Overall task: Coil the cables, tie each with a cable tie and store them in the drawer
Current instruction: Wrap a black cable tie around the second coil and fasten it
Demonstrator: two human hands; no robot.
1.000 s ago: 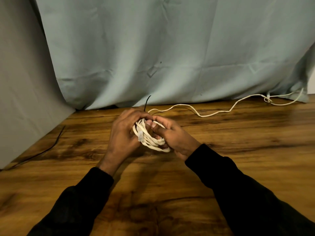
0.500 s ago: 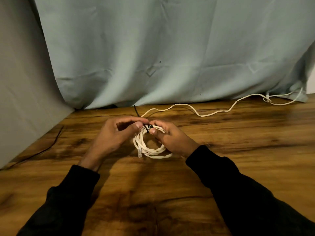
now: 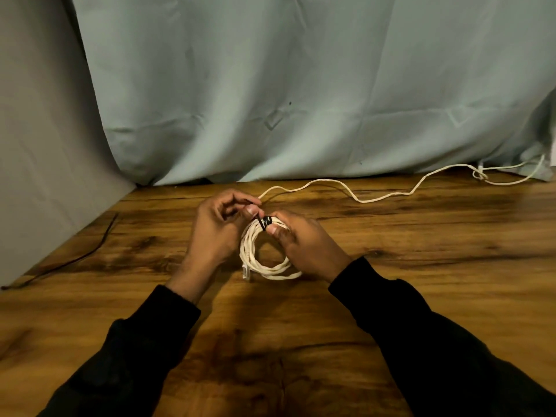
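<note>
Tying cable 1, nothing stored yet
Left hand (image 3: 215, 233) pinches the cable tie (image 3: 266, 221); right hand (image 3: 304, 239) grips the coil (image 3: 264, 260); cable 2 (image 3: 391, 192) lies uncoiled beyond the fingers.

white cable coil (image 3: 264, 257), black cable tie (image 3: 266, 221) around top

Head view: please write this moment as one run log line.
stage: tying | left hand: pinches black cable tie | right hand: holds coiled white cable | second white cable: loose on table
</note>
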